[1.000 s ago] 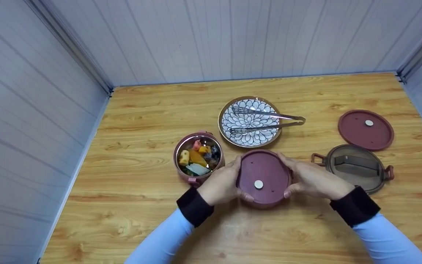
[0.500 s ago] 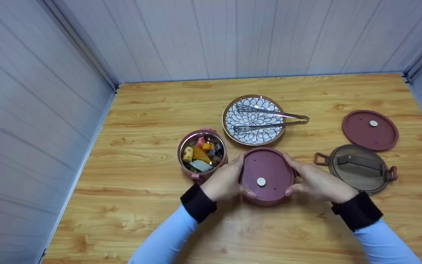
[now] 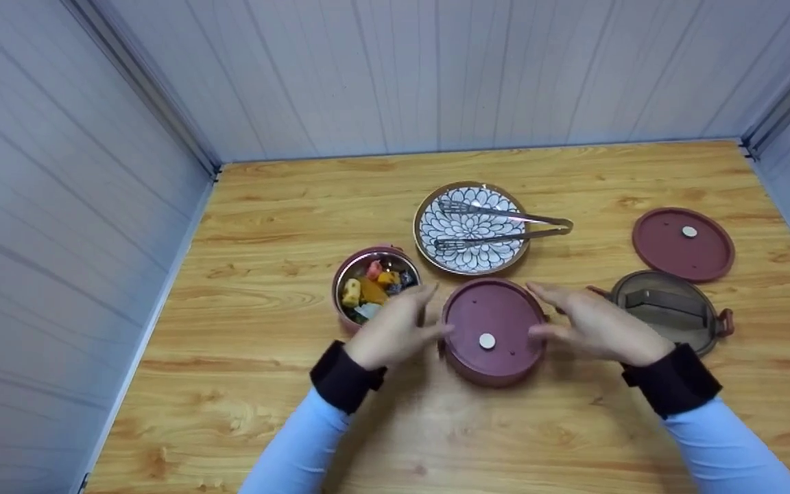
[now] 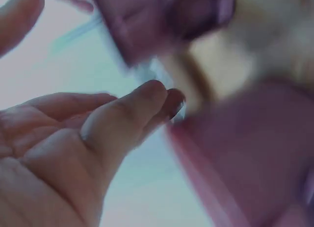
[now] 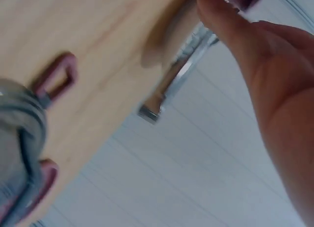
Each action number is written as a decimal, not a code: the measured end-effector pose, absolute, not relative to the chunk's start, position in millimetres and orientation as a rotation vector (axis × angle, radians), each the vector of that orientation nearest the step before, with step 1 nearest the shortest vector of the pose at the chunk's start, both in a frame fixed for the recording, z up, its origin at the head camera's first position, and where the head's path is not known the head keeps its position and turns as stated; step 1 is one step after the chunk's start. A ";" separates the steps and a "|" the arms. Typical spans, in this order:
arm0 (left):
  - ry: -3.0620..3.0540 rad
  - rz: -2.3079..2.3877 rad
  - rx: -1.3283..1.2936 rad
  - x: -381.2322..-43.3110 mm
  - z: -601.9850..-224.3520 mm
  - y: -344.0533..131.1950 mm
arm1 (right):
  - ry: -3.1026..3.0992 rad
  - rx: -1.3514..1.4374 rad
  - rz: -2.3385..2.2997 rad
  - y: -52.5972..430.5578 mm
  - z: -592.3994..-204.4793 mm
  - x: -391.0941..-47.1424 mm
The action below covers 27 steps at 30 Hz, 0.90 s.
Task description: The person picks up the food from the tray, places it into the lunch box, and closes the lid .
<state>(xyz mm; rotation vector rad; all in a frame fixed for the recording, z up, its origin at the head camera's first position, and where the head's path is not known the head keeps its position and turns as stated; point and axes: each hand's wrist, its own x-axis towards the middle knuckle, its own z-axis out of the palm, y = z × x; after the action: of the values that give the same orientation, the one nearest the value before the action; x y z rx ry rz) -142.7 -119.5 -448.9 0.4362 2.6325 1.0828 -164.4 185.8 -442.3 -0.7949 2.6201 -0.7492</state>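
A round maroon container topped by a flat lid with a white knob stands between both hands. My left hand is at its left side, fingers spread and loosely straight, thumb pointing at the lid's edge. On the other side my right hand has its fingers extended, the thumb overlapping the lid's edge in the head view. Neither hand is curled round the container. Behind the left hand stands an uncovered maroon pot with colourful food pieces, partly hidden. The left wrist view is blurred, with the left hand near maroon surfaces.
A flower-patterned plate lies behind the container, with metal tongs across it. To the right are a brown translucent lid with side clasps and a flat maroon lid. Pale panel walls border the wooden table.
Both hands held the container's sides earlier. Now they have loosened; the left has moved away leftward, covering more of the food pot, and the right thumb has lifted. The container has stayed in place.
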 end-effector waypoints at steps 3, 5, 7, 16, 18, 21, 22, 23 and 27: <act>2.742 1.164 0.411 -148.0 -437.0 -138.8 | 2.685 -0.841 -0.776 178.4 -429.2 -174.2; 2.813 1.183 0.350 -151.5 -431.9 -152.4 | 2.706 -0.862 -0.769 169.6 -419.3 -182.1; 2.858 1.199 0.271 -155.9 -429.7 -166.1 | 2.720 -0.906 -0.747 158.0 -410.9 -191.6; 2.940 1.097 -0.056 -167.9 -453.9 -214.2 | 2.676 -0.864 -0.568 95.2 -398.4 -229.1; 2.924 1.110 -0.093 -167.8 -460.0 -217.3 | 2.657 -0.859 -0.518 86.6 -400.8 -234.7; 2.908 1.125 -0.133 -167.3 -464.3 -220.3 | 2.643 -0.833 -0.468 81.8 -405.1 -243.4; 2.904 1.126 -0.143 -167.0 -464.5 -221.5 | 2.645 -0.830 -0.458 83.1 -406.4 -247.1; 2.896 1.130 -0.155 -166.6 -464.5 -222.8 | 2.639 -0.804 -0.461 86.1 -407.1 -251.0; 2.880 1.139 -0.169 -164.7 -465.2 -227.9 | 2.645 -0.680 -0.472 121.3 -407.4 -272.4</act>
<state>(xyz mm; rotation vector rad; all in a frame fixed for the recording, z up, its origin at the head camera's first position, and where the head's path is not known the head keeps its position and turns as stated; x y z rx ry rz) -164.7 -227.9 -465.2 -0.1686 2.8803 1.1390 -272.4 121.3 -407.4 -0.6803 2.6449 -0.4716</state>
